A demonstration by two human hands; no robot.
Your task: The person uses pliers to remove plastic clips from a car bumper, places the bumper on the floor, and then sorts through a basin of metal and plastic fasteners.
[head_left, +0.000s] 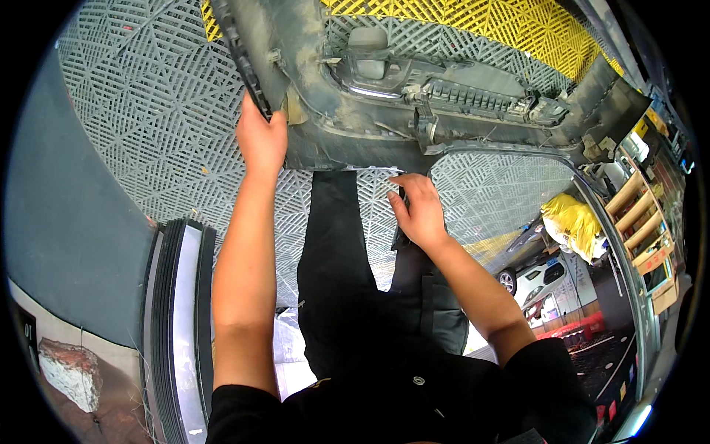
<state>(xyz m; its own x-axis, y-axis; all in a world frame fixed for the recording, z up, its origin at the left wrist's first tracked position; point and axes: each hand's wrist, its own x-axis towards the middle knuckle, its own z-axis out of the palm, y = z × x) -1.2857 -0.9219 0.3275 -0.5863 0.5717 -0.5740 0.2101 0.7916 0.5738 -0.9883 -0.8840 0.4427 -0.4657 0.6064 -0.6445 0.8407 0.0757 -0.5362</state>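
White numerals stand on a small, flat black plate (pixel 29 334) at the far left. A tiny white rectangular label (pixel 195 431), too small to read, sits near the lower end of a pale, glossy, curved strip (pixel 186 311). Unreadable dark printing marks the side of a brown rectangular cardboard box (pixel 654 260) at right. A small, round whitish emblem (pixel 418 380), its detail indistinct, marks the black fabric shirt (pixel 473 396).

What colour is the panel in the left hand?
The panel is blackish grey with dusty brown patches; head view.
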